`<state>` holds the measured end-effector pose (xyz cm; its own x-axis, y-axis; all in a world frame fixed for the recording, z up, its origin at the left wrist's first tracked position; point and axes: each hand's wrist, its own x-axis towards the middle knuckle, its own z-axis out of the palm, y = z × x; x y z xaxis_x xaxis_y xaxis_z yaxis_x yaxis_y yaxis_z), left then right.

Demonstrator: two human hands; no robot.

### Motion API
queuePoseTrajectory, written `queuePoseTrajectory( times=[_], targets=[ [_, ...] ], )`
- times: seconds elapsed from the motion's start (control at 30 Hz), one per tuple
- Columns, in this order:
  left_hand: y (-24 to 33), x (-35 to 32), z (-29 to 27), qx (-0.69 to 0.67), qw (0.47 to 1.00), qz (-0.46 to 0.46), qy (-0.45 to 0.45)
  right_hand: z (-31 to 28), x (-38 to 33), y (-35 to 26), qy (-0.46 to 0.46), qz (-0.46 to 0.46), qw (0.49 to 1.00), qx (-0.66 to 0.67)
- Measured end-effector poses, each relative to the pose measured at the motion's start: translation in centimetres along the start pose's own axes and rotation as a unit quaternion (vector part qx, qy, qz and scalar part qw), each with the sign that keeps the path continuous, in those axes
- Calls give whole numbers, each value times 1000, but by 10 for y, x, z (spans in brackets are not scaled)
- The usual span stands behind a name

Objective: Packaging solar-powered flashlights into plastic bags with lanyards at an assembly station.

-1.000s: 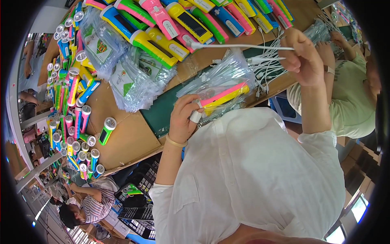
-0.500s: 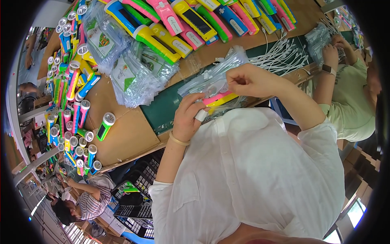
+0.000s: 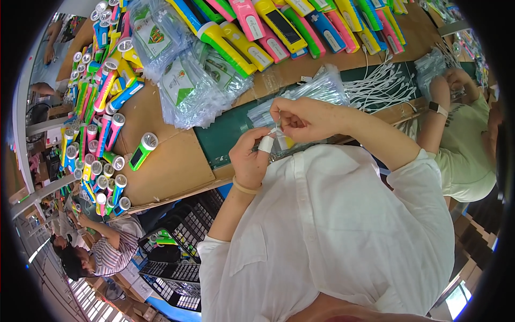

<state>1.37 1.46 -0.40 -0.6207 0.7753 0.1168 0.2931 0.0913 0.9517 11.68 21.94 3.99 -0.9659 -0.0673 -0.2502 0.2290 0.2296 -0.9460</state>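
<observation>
My left hand (image 3: 250, 160), with a white wrap on its thumb and a band at the wrist, is closed in a pinch. Bent fingers of my right hand (image 3: 307, 119) meet it from the right, also pinching. Between the fingertips shows a small whitish piece (image 3: 277, 130), too small to name. Just below my right hand a yellow bit of a flashlight (image 3: 287, 143) shows; the rest is hidden. Behind the hands lies a stack of clear plastic bags (image 3: 324, 86), beside a bundle of white cables (image 3: 381, 86).
Flashlights (image 3: 279, 27) in several colours line the far side; more are heaped (image 3: 102, 102) at left. Bags with printed cards (image 3: 185, 88) lie on cardboard (image 3: 166, 166), near a lone green flashlight (image 3: 144, 151). Black crates (image 3: 179, 273) stand lower left. Co-workers sit right (image 3: 461, 150) and left (image 3: 115, 249).
My right hand has come left and down to meet the left fingertips. The pink and yellow flashlight at my left hand is now mostly hidden. The whole view has shifted slightly.
</observation>
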Motion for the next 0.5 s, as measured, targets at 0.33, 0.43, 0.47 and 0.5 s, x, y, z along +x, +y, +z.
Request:
queuePoseTrajectory(
  times=[0.33,0.43,0.47,0.5],
  targets=[
    [-2,-1,-2,-3,998,64,19,21,0,5,105,-130,972,-166],
    [-1,-5,-3,-49,998,9,29,14,-21,6,138,-94,960,-225],
    [0,-7,-5,-78,996,-27,40,8,-32,8,155,-87,952,-248],
    [-1,-9,-6,-78,996,-28,42,2,-41,11,173,-80,944,-270]
  ],
)
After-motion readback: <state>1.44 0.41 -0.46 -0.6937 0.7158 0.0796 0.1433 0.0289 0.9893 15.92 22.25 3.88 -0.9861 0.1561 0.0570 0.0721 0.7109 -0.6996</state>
